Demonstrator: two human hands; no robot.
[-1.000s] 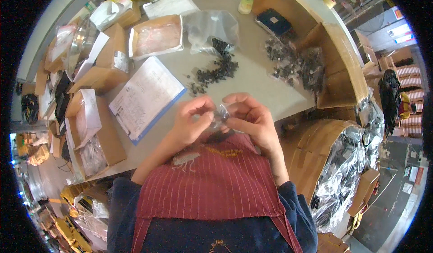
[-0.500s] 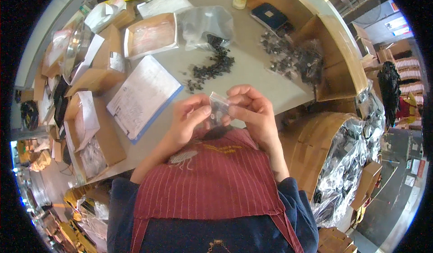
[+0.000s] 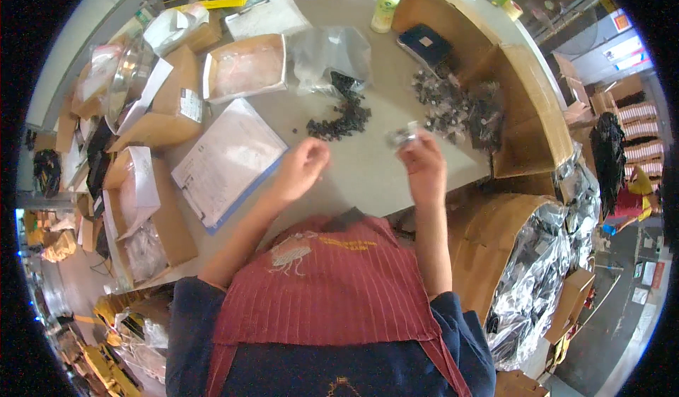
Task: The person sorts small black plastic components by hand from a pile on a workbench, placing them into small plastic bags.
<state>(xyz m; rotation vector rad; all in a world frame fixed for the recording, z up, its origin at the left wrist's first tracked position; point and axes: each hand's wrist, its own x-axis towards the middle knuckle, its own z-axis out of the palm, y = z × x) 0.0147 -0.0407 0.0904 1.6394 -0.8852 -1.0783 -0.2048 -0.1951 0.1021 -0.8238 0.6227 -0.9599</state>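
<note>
My right hand point(image 3: 426, 167) is raised over the right part of the table. It pinches a small clear zip bag point(image 3: 402, 136), blurred by motion, whose contents I cannot make out. Further left, my left hand point(image 3: 303, 172) hovers at the near side of a loose heap of small black parts point(image 3: 341, 120), its fingers bent and smeared. Whether anything is between those fingers does not show. Beyond the right hand, several filled little bags point(image 3: 445, 107) lie piled against a cardboard wall.
A clipboard with paper point(image 3: 230, 160) lies left of my left hand. Behind the heap are a large clear plastic bag point(image 3: 329, 54) and a shallow open box point(image 3: 244, 72). An upright bottle point(image 3: 386, 4) stands at the back, near a cardboard partition point(image 3: 527, 107). Cartons line the left edge.
My hands have parted from in front of the apron. The right has carried the small bag to the right; the left has let go of it and stays nearer the black heap.
</note>
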